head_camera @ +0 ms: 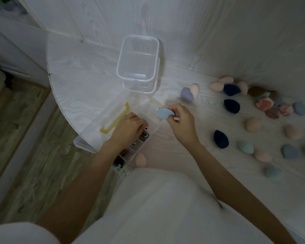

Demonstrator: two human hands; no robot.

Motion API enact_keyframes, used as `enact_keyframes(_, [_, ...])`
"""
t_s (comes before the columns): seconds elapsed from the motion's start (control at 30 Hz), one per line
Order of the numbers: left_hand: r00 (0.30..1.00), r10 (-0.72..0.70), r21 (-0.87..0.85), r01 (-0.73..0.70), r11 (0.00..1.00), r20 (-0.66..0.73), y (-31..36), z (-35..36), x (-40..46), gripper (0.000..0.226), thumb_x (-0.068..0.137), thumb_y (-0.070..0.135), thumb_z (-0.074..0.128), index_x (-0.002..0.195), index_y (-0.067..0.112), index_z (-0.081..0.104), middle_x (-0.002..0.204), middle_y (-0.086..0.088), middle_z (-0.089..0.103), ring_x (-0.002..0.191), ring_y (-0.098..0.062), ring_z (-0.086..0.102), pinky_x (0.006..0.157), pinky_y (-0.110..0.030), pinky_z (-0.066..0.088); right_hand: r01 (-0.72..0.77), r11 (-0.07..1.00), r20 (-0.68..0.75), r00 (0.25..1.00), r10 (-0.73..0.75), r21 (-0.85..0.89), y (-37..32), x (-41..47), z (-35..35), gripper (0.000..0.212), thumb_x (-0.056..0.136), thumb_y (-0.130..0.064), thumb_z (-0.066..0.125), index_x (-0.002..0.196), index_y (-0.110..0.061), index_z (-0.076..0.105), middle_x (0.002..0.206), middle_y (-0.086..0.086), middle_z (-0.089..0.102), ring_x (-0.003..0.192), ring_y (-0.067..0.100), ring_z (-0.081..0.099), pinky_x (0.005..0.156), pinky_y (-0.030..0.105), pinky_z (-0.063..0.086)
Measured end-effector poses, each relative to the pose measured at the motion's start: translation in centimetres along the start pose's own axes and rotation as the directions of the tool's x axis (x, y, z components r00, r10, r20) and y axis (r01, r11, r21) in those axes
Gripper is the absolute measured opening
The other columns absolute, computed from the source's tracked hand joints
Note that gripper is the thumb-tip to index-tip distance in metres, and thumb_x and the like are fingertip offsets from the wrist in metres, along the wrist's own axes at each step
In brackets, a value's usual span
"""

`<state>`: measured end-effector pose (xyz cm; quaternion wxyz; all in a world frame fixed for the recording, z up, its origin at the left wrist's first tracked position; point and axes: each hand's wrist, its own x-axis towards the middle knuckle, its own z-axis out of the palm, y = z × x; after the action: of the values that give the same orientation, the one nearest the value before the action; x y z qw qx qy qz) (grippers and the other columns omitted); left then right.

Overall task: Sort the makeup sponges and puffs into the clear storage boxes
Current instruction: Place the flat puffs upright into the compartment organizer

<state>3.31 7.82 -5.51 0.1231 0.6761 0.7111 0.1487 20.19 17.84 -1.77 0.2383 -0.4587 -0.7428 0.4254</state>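
Observation:
My right hand (180,123) pinches a light blue teardrop sponge (164,113) just above the open compartmented clear box (141,110). My left hand (128,127) reaches into that box with curled fingers over dark sponges (144,135); whether it holds one is hidden. The box's lid (93,131) with a yellow handle (115,118) lies open to the left. A taller clear square box (137,60) stands empty behind. Several loose sponges lie on the table to the right, among them dark blue ones (220,139), (231,106).
A peach sponge (140,159) lies beside the compartmented box near my body. A lilac and pink pair (189,93) sits right of the square box. A heap of mixed puffs (264,101) lies at the far right. The round table's edge (60,110) drops to wooden floor on the left.

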Motion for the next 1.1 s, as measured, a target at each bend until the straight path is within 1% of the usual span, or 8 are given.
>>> enact_keyframes(0.1, [1.0,0.01,0.03,-0.011,0.999,0.017,0.3,-0.2,-0.4,0.024,0.081,0.015,0.051,0.091,0.014,0.072,0.087,-0.005,0.071,0.095,-0.031,0.06,0.075,-0.039,0.049,-0.019,1.0,0.044,0.999,0.018,0.02,-0.3,0.0,1.3,0.013,0.085,-0.003,0.059,0.098,-0.006,0.063,0.095,0.008,0.063,0.086,0.016,0.058,0.073,0.017,0.048])
enact_keyframes(0.2, [0.999,0.017,0.046,-0.019,0.999,0.042,0.5,-0.4,-0.5,0.031,0.079,0.012,0.049,0.104,0.01,0.068,0.105,-0.01,0.067,0.094,-0.03,0.063,0.08,-0.038,0.045,-0.021,1.0,0.075,0.997,0.022,-0.011,-0.2,0.1,2.2,0.013,0.085,-0.009,0.063,0.099,-0.007,0.062,0.094,0.007,0.066,0.084,0.017,0.061,0.074,0.031,0.052])
enact_keyframes(0.33, [0.999,-0.019,0.009,0.019,1.0,0.046,0.4,-0.7,-0.1,0.033,0.076,0.001,0.061,0.108,0.002,0.063,0.113,-0.017,0.06,0.091,-0.035,0.061,0.079,-0.039,0.047,0.029,0.999,0.063,0.998,-0.026,-0.04,-0.2,0.3,2.4,0.012,0.083,-0.009,0.065,0.095,-0.008,0.062,0.089,0.006,0.065,0.078,0.017,0.06,0.069,0.028,0.05])
enact_keyframes(0.5, [0.996,-0.067,0.013,0.068,0.998,-0.056,0.4,-1.0,-0.6,0.029,0.069,-0.001,0.07,0.097,0.001,0.064,0.099,-0.016,0.062,0.089,-0.034,0.056,0.075,-0.036,0.048,0.212,0.951,0.145,0.973,-0.182,-0.227,-0.4,0.3,3.6,0.012,0.078,-0.006,0.065,0.089,-0.006,0.06,0.083,0.007,0.061,0.073,0.021,0.056,0.061,0.034,0.045])
enact_keyframes(0.7, [0.98,-0.15,0.073,0.16,0.984,-0.13,0.5,-0.2,-1.7,0.013,0.08,0.009,0.066,0.091,0.003,0.065,0.093,-0.014,0.063,0.087,-0.031,0.054,0.076,-0.036,0.043,0.416,0.683,0.34,0.906,-0.253,-0.6,-0.6,1.0,5.6,0.025,0.053,-0.005,0.08,0.069,-0.011,0.062,0.064,0.007,0.059,0.059,0.026,0.056,0.048,0.026,0.04])
enact_keyframes(0.77, [0.976,-0.16,0.063,0.17,0.983,-0.145,0.3,0.0,-1.9,0.016,0.083,0.013,0.058,0.093,0.004,0.065,0.094,-0.013,0.063,0.087,-0.03,0.054,0.075,-0.037,0.046,0.425,0.655,0.358,0.902,-0.243,-0.625,-0.5,1.2,5.7,0.021,0.052,-0.009,0.083,0.067,-0.011,0.068,0.068,0.007,0.058,0.063,0.025,0.056,0.05,0.026,0.04])
enact_keyframes(0.9, [0.971,-0.17,0.023,0.177,0.984,-0.171,0.4,0.0,-2.1,0.016,0.082,0.009,0.062,0.097,0.005,0.066,0.095,-0.011,0.064,0.089,-0.028,0.055,0.075,-0.036,0.045,0.463,0.645,0.443,0.872,-0.208,-0.607,-0.4,1.6,4.8,0.022,0.075,-0.02,0.073,0.094,-0.008,0.072,0.095,0.012,0.057,0.091,0.03,0.052,0.072,0.038,0.043])
enact_keyframes(1.1, [0.966,-0.17,-0.003,0.173,0.985,-0.196,0.5,-0.5,-2.0,0.01,0.077,0.007,0.072,0.087,0.007,0.07,0.088,-0.008,0.068,0.081,-0.028,0.06,0.064,-0.034,0.05,0.545,0.592,0.452,0.835,-0.315,-0.594,-0.6,1.8,5.8,0.004,0.062,-0.015,0.071,0.062,-0.01,0.07,0.073,0.007,0.054,0.071,0.028,0.053,0.058,0.031,0.039])
